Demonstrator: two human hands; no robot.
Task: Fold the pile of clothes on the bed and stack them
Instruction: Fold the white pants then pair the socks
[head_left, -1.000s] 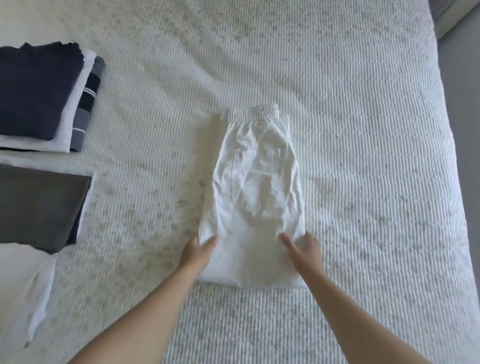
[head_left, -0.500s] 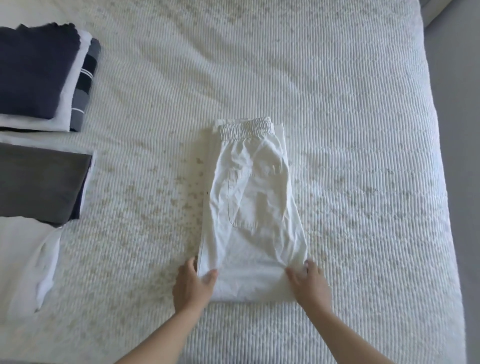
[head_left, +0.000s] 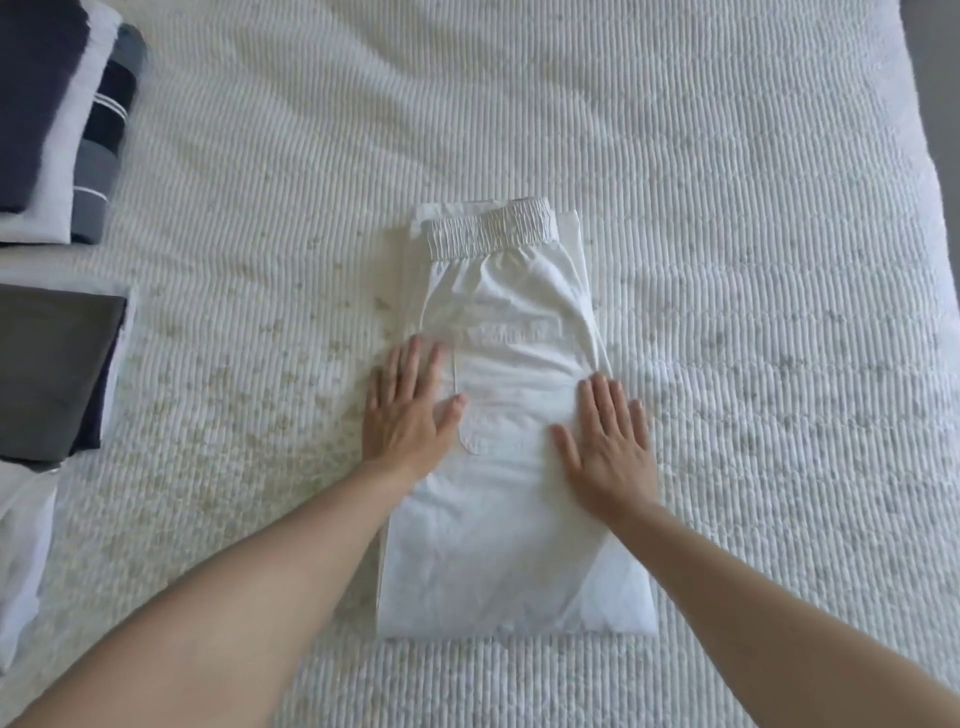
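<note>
White cotton shorts (head_left: 511, 415) lie folded in the middle of the bed (head_left: 727, 260), long axis running near to far, elastic waistband at the far end. From the head view I see my left hand (head_left: 408, 410) flat on the garment's left edge and my right hand (head_left: 608, 441) flat on its right side, fingers (head_left: 597, 395) straight and slightly spread, pressing rather than gripping. Both hands sit about midway along the length, equally close, with the near hem behind them, toward me. I judge the next fold brings one end over the other. I count one pair of shorts, two hands, and at far left three groups of folded clothes: a navy-topped stack (head_left: 47, 104), a grey stack (head_left: 57, 369), white pieces (head_left: 21, 545).
</note>
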